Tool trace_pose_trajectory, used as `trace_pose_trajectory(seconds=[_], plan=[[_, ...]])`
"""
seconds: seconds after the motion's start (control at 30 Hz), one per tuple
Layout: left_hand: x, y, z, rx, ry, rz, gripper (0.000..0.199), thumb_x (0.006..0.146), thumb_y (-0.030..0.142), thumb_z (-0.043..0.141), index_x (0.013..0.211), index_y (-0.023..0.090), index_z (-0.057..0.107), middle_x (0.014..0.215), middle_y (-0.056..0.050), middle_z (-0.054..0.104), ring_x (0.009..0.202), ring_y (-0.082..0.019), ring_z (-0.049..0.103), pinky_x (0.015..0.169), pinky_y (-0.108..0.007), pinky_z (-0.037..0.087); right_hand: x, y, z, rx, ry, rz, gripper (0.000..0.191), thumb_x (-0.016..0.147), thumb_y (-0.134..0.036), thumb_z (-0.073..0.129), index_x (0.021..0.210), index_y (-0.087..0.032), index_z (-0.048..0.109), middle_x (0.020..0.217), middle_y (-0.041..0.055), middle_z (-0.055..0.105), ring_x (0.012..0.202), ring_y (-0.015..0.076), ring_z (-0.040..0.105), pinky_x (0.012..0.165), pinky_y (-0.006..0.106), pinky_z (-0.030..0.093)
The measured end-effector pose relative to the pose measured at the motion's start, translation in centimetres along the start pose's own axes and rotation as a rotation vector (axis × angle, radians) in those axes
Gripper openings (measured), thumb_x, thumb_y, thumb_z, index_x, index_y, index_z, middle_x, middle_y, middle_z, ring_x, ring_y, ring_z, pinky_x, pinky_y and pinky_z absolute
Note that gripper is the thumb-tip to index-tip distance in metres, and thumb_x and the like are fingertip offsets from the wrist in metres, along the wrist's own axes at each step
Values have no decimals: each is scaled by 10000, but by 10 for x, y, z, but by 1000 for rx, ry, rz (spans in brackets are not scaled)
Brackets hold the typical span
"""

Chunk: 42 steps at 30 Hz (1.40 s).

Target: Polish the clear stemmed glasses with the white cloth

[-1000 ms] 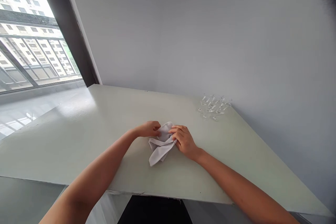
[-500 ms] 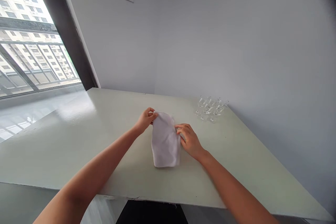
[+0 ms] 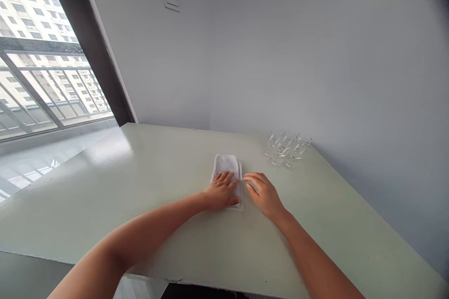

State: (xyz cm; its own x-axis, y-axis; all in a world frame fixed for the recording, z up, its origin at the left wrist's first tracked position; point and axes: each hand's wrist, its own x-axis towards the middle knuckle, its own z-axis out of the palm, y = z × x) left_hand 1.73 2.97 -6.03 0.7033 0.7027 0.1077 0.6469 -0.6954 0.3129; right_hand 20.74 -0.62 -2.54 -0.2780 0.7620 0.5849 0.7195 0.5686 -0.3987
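Observation:
A white cloth (image 3: 226, 163), folded into a narrow rectangle, lies flat on the pale table in front of me. My left hand (image 3: 221, 192) rests palm down on its lower half with the fingers spread, hiding that part of the cloth. Just to the right, my right hand (image 3: 264, 192) hovers close to the cloth's right edge, its fingers slightly curved and apart from the thumb, holding nothing.
Several clear glasses (image 3: 286, 149) stand in a cluster at the back right of the table (image 3: 168, 168), near the wall (image 3: 315, 56). A window (image 3: 52, 74) with a railing is at the left. The table's front edge runs close to me.
The cloth, held up at its far edge and right side before, now lies folded narrower on the table. My left hand has let go of its corner and come down flat on it.

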Motion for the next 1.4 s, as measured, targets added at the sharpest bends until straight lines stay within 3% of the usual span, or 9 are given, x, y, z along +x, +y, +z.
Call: trace_pose_trajectory(seconds=[0.17, 0.3, 0.4, 0.6, 0.83, 0.97, 1.07, 1.27, 1.4], plan=[[62, -30, -5, 3, -89, 58, 662, 796, 631, 317, 1342, 257, 332, 1465, -91, 187, 1343, -300, 115, 1067, -461, 81, -3, -3, 1, 22, -5, -5, 211, 828, -156, 431, 923, -233, 603, 969, 53, 625, 927, 210, 553, 805, 391, 482], [85, -82, -22, -9, -30, -200, 654, 759, 625, 409, 1318, 287, 370, 1457, -63, 224, 1338, -287, 146, 1067, -422, 96, -5, -1, 0, 16, -58, 12, 194, 838, -170, 423, 866, -249, 598, 915, 37, 635, 870, 207, 570, 748, 378, 492], [71, -134, -42, 19, 41, -379, 643, 792, 589, 374, 1328, 232, 361, 1452, -118, 216, 1334, -318, 138, 1054, -450, 81, -6, -2, 0, 13, -118, 9, 191, 846, -178, 416, 870, -255, 589, 895, 33, 634, 860, 206, 572, 721, 367, 495], [-36, -222, -96, 92, 170, -786, 670, 807, 581, 308, 1325, 160, 363, 1442, -177, 203, 1324, -365, 118, 1026, -509, 78, -8, -6, 0, 20, -203, 27, 193, 860, -202, 396, 871, -249, 583, 893, 34, 631, 863, 198, 564, 710, 353, 492], [-208, -268, -137, 198, 190, -1224, 756, 783, 639, 272, 1366, 158, 295, 1454, -175, 160, 1318, -394, 105, 1021, -518, 100, -9, -14, 4, 104, -295, 91, 224, 871, -234, 376, 863, -236, 600, 888, 32, 630, 838, 176, 573, 721, 325, 484], [-271, -268, -130, 258, 137, -1271, 760, 789, 676, 200, 1384, 206, 238, 1467, -103, 162, 1326, -350, 105, 1031, -486, 119, -8, -18, 4, 200, -318, 158, 227, 872, -271, 382, 878, -250, 608, 918, 27, 623, 828, 164, 574, 718, 304, 477], [-287, -252, -119, 302, 142, -1231, 706, 821, 646, 167, 1380, 221, 234, 1458, -57, 198, 1312, -325, 147, 1028, -472, 139, -4, -21, 1, 256, -302, 231, 219, 861, -305, 404, 880, -246, 614, 932, 26, 620, 795, 157, 565, 664, 277, 465], [-256, -191, -92, 348, 98, -1073, 654, 841, 575, 205, 1375, 202, 270, 1466, -98, 175, 1336, -309, 112, 1041, -449, 138, 0, -26, -3, 327, -255, 335, 232, 838, -357, 427, 860, -237, 624, 885, 15, 633, 721, 144, 541, 591, 249, 418], [-218, -144, -70, 317, 116, -801, 603, 850, 539, 264, 1363, 225, 313, 1460, -89, 204, 1344, -300, 110, 1053, -448, 144, 0, -26, -1, 347, -247, 346, 243, 827, -359, 427, 850, -229, 631, 871, 17, 639, 696, 141, 538, 591, 251, 414]])
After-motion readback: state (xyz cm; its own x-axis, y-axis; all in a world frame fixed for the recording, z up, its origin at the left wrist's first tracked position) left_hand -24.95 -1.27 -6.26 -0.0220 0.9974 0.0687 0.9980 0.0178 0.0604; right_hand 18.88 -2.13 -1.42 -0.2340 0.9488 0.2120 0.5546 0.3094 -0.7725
